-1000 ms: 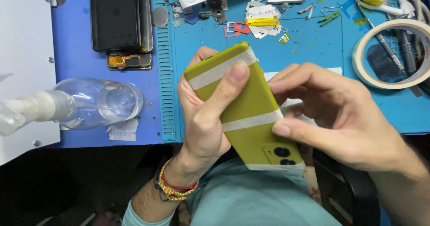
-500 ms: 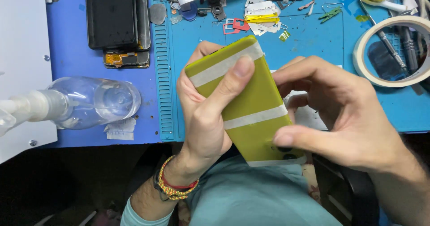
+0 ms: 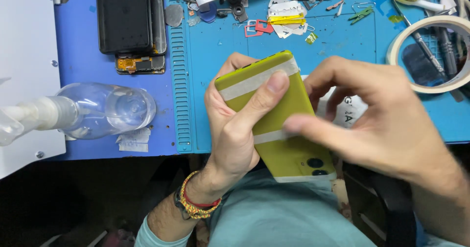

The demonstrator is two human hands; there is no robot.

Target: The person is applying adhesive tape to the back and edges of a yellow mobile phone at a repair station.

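Observation:
My left hand grips a yellow-green phone from its left edge, back cover up, with the thumb resting on the upper of two white tape strips that cross the cover. The camera lenses sit at the end nearest me. My right hand reaches in from the right, its index fingertip pressing on the lower tape strip, the other fingers curled over the phone's right edge. The phone is held above the near edge of a blue work mat.
A clear spray bottle lies on its side at the left. A black phone with an exposed flex cable lies at the top left. A roll of masking tape sits at the right. Small parts, tweezers and card trays are scattered along the far edge.
My right index finger slid along the lower tape strip toward the left and the hand blurred with motion. The phone stayed in my left hand at nearly the same angle.

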